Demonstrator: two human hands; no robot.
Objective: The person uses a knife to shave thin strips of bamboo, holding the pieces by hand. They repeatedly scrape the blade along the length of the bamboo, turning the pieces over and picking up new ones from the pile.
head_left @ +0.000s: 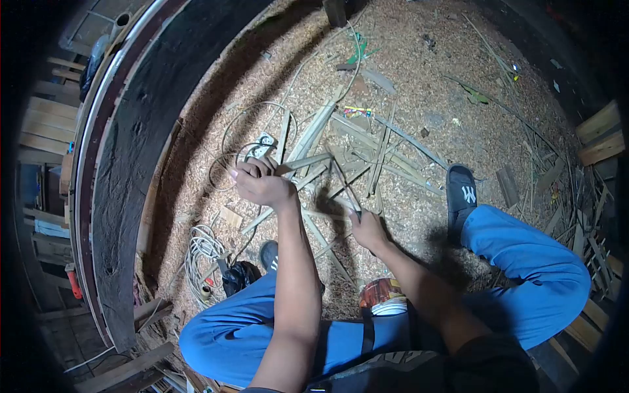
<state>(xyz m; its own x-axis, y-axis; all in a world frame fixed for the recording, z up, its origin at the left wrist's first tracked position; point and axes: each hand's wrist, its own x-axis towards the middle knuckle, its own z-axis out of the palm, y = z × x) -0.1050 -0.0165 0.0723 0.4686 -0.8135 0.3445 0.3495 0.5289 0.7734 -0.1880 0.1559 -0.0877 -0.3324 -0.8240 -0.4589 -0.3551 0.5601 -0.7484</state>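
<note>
My left hand (262,185) is closed around the near ends of several long bamboo strips (308,160) that fan out over the sawdust floor. My right hand (367,229) pinches a thin dark strip (346,187) that rises toward the pile. Both arms reach forward between my knees in blue trousers (524,255). More split bamboo strips (383,147) lie crossed in a loose heap just beyond the hands.
A large dark curved wall (131,150) runs along the left. A white power strip (263,145) with looped cable, a coil of white cord (203,252), a black sandal (461,191), a small tin (382,295) and wooden planks (599,134) lie around.
</note>
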